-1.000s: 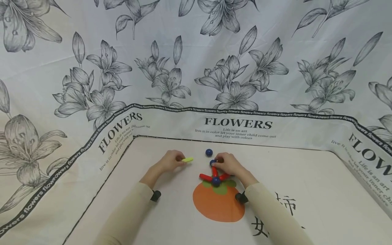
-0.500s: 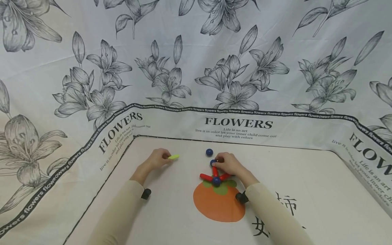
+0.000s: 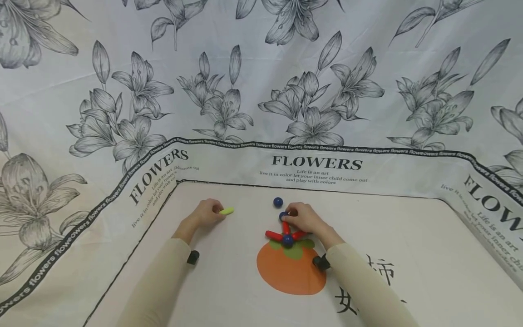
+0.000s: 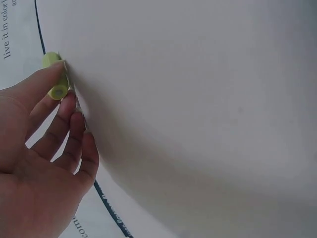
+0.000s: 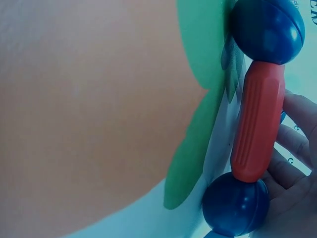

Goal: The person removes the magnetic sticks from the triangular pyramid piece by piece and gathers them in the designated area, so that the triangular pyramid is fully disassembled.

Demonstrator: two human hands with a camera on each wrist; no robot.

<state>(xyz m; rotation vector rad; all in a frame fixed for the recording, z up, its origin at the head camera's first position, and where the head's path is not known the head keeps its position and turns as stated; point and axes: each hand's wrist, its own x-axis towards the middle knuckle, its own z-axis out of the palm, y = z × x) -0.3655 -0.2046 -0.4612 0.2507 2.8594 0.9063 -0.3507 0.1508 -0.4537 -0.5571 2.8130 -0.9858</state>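
Observation:
My left hand pinches a short yellow-green rod between thumb and fingers, left of the other pieces. The left wrist view shows the rod's round end below the thumb. With my right hand I grip a blue ball at the far end of a toy structure. Red rods fan out from a central blue ball. In the right wrist view, one red rod joins two blue balls; fingers lie behind it. My right hand partly covers the structure's right side.
A loose blue ball lies just beyond the structure. The pale table mat carries a printed orange persimmon and dark characters. A flower-print cloth rises behind the table's back and side edges.
My left hand has moved left, carrying the yellow-green rod away from the blue balls; in the last half second it shifted only slightly. My right hand and the structure stay in place.

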